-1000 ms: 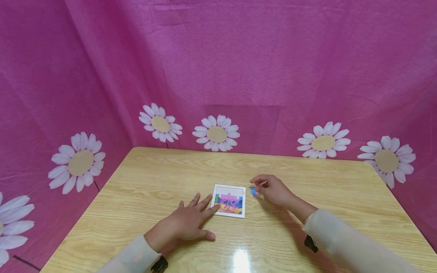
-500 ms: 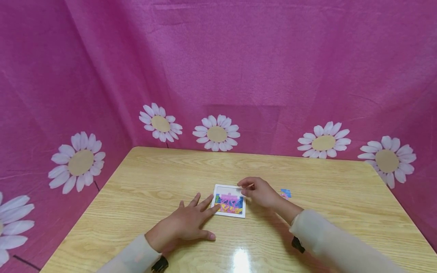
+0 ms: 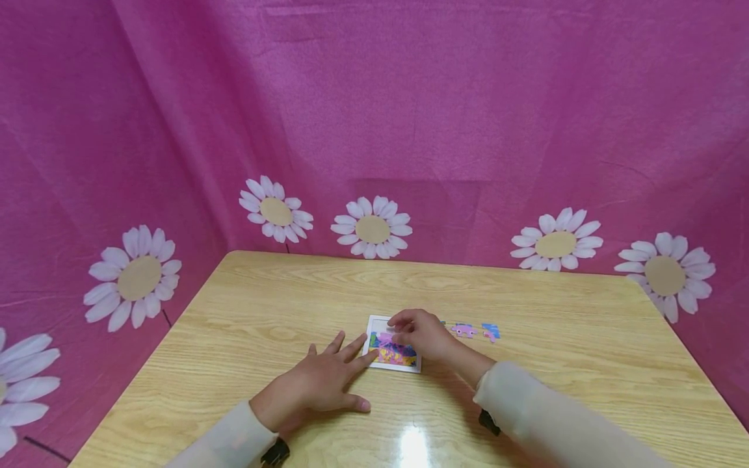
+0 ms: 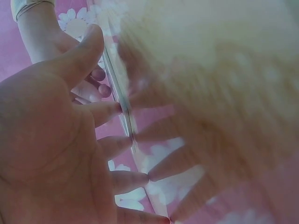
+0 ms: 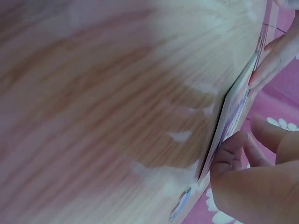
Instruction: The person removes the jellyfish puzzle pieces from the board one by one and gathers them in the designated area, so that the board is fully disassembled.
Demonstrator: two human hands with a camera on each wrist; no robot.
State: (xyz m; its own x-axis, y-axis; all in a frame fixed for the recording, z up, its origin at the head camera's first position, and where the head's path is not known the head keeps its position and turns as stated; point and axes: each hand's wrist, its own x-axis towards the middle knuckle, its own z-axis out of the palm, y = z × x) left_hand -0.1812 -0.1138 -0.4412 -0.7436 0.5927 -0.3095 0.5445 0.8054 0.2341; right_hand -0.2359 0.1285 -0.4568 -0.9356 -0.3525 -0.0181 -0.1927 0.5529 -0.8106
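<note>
A small white puzzle tray (image 3: 364,357) lies on the table, its lower part filled with colourful pieces and its pale upper strip partly bare. My left hand (image 3: 324,383) rests flat with spread fingers, the fingertips at the tray's left edge. Over the tray's upper right is my right hand (image 3: 424,335), fingers bent and thumb low, close to the board. In the right wrist view the bent right fingers (image 5: 229,154) sit right at the tray (image 5: 229,114). I cannot tell whether a puzzle piece is between these fingertips.
A pink puzzle piece (image 3: 464,330) and a blue-and-pink puzzle piece (image 3: 490,332) lie right of the tray; another bit of blue shows beside the right hand. The wooden table (image 3: 281,292) is backed by a pink curtain (image 3: 433,130) with daisies.
My right hand has moved left from beside the tray to above it, uncovering puzzle pieces on the table. My left hand has stayed in place.
</note>
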